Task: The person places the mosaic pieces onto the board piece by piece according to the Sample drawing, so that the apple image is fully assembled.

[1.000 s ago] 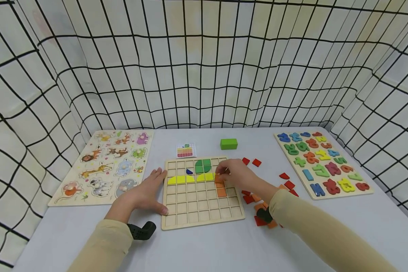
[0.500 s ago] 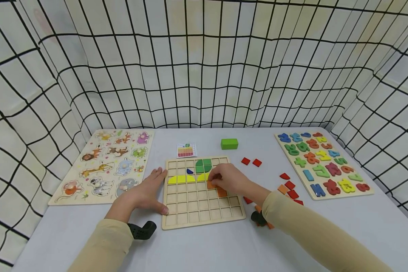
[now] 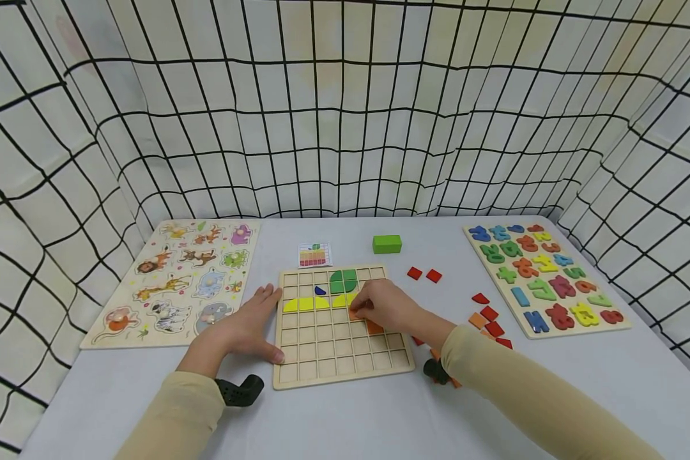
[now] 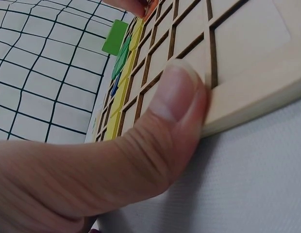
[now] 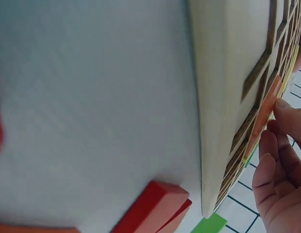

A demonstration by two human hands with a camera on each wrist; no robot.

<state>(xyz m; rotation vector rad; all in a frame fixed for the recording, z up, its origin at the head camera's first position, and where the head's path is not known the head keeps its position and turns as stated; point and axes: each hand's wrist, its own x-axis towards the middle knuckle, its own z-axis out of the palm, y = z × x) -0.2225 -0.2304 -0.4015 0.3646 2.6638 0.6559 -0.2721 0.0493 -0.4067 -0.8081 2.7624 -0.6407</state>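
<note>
A wooden grid board (image 3: 345, 348) lies on the white table, with yellow pieces (image 3: 306, 304), a green round-edged shape (image 3: 343, 281) and a small blue piece (image 3: 320, 291) in its upper cells. An orange square tile (image 3: 375, 328) sits in a cell below my right hand (image 3: 388, 306). That hand pinches another orange tile (image 3: 353, 314) low over a cell to the left; its fingers cover part of it. My left hand (image 3: 247, 329) rests along the board's left edge, fingers spread. In the left wrist view, its thumb (image 4: 175, 99) presses on the frame.
Red tiles (image 3: 489, 313) and orange tiles lie loose to the board's right, some under the right forearm. Behind the board are a picture card (image 3: 314, 255) and a green block (image 3: 387, 244). An animal puzzle (image 3: 161, 281) flanks it left, a number puzzle (image 3: 546, 281) right. Black netting surrounds the table.
My right hand has moved left and slightly down across the board with the orange tile, then stayed almost still over the last half second. The left hand has kept its place.
</note>
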